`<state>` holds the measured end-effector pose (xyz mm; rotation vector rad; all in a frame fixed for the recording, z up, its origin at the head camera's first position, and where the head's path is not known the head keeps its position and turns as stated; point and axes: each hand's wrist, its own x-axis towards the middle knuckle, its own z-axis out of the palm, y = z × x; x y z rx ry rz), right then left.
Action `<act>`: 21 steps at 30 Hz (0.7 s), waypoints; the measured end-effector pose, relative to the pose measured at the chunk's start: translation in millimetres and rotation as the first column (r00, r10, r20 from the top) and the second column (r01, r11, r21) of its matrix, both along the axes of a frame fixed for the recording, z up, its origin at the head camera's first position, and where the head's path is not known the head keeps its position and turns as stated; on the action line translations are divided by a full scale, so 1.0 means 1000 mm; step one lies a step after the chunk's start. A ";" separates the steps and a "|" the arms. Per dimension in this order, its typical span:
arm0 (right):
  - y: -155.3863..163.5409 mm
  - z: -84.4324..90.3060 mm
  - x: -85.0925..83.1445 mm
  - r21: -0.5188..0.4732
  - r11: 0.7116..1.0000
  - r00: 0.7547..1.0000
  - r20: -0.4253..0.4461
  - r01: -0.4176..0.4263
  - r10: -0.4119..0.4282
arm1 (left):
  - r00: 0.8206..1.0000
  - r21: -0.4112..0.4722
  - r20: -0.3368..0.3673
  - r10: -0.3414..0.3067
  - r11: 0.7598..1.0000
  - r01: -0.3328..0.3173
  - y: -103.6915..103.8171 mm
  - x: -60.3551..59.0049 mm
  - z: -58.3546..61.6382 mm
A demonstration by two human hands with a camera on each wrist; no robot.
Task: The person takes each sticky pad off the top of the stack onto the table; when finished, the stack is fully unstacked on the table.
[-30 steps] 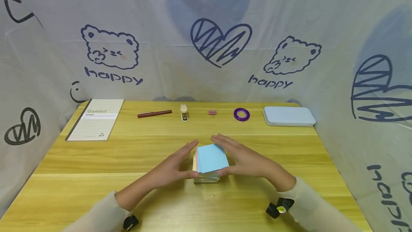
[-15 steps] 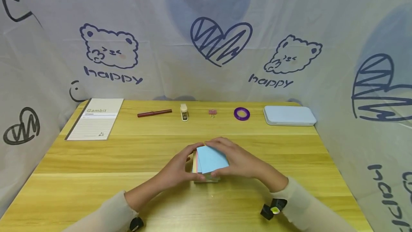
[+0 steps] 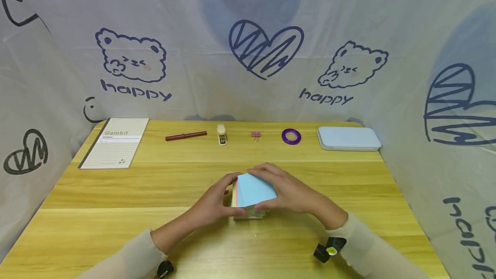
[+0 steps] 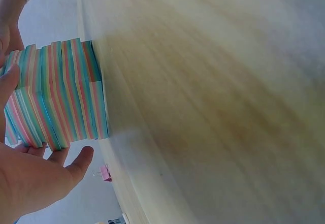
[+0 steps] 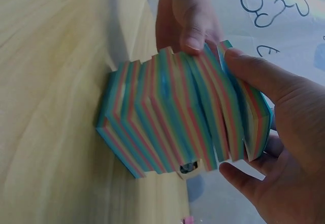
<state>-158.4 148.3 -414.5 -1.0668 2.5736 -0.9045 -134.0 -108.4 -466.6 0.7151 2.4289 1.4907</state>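
A skewed paper stack on the table is clasped between left hand and right hand, one grip per side.

Head view: from above the near edge of the table, facing forward and down, far enough to take in the far edge. Wrist views: very close, low over the tabletop, facing in from left and right. Shared by all three: the paper stack mid-table.
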 end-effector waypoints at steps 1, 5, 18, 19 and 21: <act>0.001 0.001 -0.001 0.001 1.000 1.000 0.000 0.005 -0.005 | 1.000 -0.002 -0.001 0.002 1.000 -0.002 0.000 0.000 0.000; 0.006 0.007 -0.006 -0.006 1.000 1.000 -0.016 0.023 -0.023 | 1.000 -0.004 -0.007 0.007 1.000 -0.007 0.001 0.000 0.000; 0.040 -0.006 -0.051 -0.029 0.987 0.987 -0.017 0.160 -0.161 | 1.000 -0.005 0.017 0.005 1.000 -0.005 0.002 0.001 0.001; 0.043 -0.009 -0.056 -0.029 0.984 0.985 -0.011 0.174 -0.175 | 1.000 -0.007 0.019 0.005 1.000 -0.005 0.001 0.001 0.001; 0.048 -0.017 -0.064 -0.024 0.979 0.980 0.008 0.201 -0.201 | 1.000 -0.009 0.022 0.004 1.000 -0.003 0.001 0.001 0.001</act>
